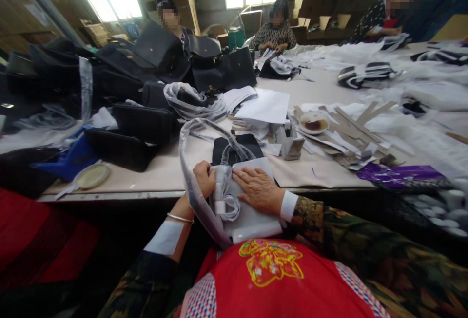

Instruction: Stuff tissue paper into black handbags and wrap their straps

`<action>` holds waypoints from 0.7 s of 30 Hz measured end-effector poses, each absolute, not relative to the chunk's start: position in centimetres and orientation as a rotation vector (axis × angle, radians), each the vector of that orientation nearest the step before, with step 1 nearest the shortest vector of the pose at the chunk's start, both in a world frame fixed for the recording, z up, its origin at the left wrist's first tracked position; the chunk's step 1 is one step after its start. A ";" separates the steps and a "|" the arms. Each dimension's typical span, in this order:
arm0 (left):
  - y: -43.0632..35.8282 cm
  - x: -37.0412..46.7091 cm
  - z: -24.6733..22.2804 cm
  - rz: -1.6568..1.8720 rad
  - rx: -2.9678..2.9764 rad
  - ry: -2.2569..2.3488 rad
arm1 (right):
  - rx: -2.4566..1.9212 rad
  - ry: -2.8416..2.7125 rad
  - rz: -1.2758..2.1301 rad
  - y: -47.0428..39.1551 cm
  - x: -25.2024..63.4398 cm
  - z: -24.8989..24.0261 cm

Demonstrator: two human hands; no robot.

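In front of me at the table's edge lies a black bag (239, 143), partly covered by a white sheet (252, 218). A strap wrapped in clear plastic (185, 162) loops around its left side, and a bundled thin cord in clear wrap (227, 203) rests on the sheet. My right hand (258, 187) lies flat on the sheet with fingers stretched out. At the bag's left edge, beside the wrapped strap, my left hand (204, 179) is closed with its fingers curled; what they grip is hidden.
Black bags (146, 55) are heaped at the left behind a blue bin (69, 155). A dish (91, 176) sits near the front edge. White papers (265, 105), cardboard strips (360, 130), a bowl (313, 124) and a purple packet (404, 176) lie ahead and right. Several people work across the table.
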State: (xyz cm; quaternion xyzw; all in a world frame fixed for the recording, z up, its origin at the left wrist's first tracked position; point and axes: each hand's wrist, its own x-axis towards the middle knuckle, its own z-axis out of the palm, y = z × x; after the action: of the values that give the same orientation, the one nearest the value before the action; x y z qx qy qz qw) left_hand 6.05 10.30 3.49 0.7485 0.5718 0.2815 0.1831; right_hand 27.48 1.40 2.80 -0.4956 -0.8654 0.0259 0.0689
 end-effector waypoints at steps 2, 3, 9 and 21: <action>9.9 6.0 3.4 0.814 2.162 1.612 | -1.484 -2.621 0.070 1.3 27.4 3.0; 9.7 5.9 3.3 0.831 2.193 1.606 | -1.480 -2.628 0.067 1.3 27.4 3.1; 8.2 5.4 3.5 0.983 2.337 1.329 | -1.524 -2.614 0.084 1.9 27.3 3.6; 11.2 5.5 3.2 0.848 1.916 1.664 | -1.635 -2.523 0.068 3.7 26.1 3.8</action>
State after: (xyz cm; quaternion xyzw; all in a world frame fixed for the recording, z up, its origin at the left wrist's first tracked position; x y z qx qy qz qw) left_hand 5.47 11.16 3.17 0.6966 0.6052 0.3085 0.2307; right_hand 26.12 3.68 3.77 -0.5425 -0.8371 0.0225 0.0673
